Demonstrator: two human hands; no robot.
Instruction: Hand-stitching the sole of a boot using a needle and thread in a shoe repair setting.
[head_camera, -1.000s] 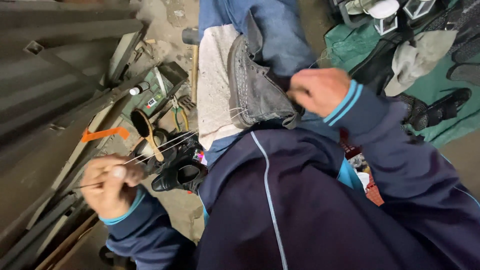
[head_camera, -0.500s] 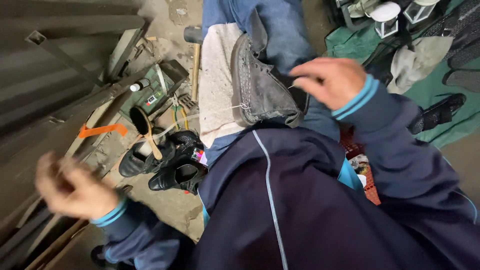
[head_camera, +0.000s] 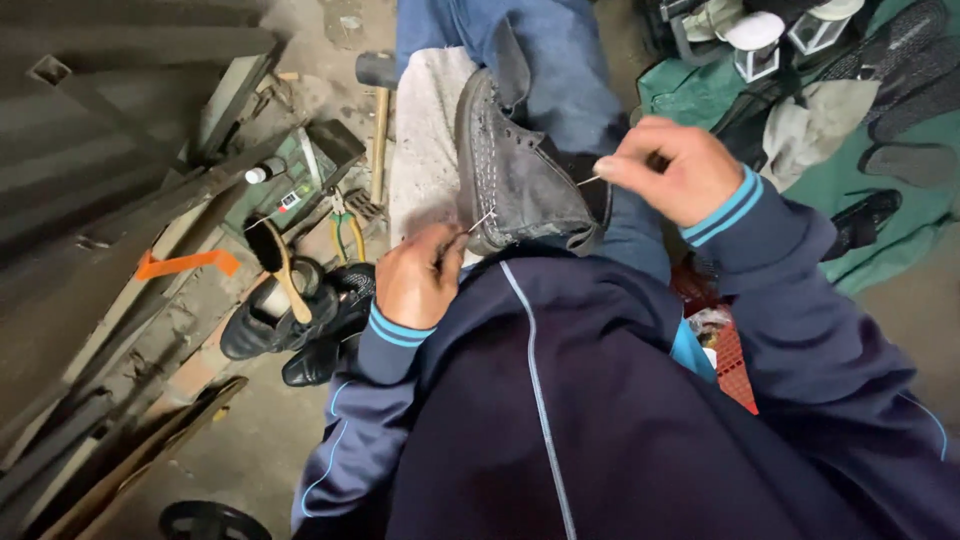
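Grey leather marks the boot (head_camera: 515, 185), which rests sole-side toward the left on a pale cloth (head_camera: 425, 130) spread over the person's lap, between the two hands. The left hand (head_camera: 420, 280) sits just beside the boot's near lower edge, fingers pinched on a thin needle (head_camera: 482, 222) whose tip touches the sole seam. The right hand (head_camera: 672, 172) is on the other side, near the boot's opening, fingertips pinched on a fine thread (head_camera: 588, 181) that runs back to the boot.

Room on the left is tight: black shoes (head_camera: 300, 320) with a wooden brush (head_camera: 275, 265) lying on them sit close below the left wrist, and beyond them a hammer (head_camera: 378, 110), pliers (head_camera: 345, 225) and leaning boards crowd the ground. On the right a green sheet (head_camera: 700, 100) with shoe soles and a red basket (head_camera: 735, 360) lie near the right forearm. Open space remains only above the lap.

Both arms are bent, sleeves dark blue with light cuffs; the left wrist is low and turned inward, the right raised and cocked back.
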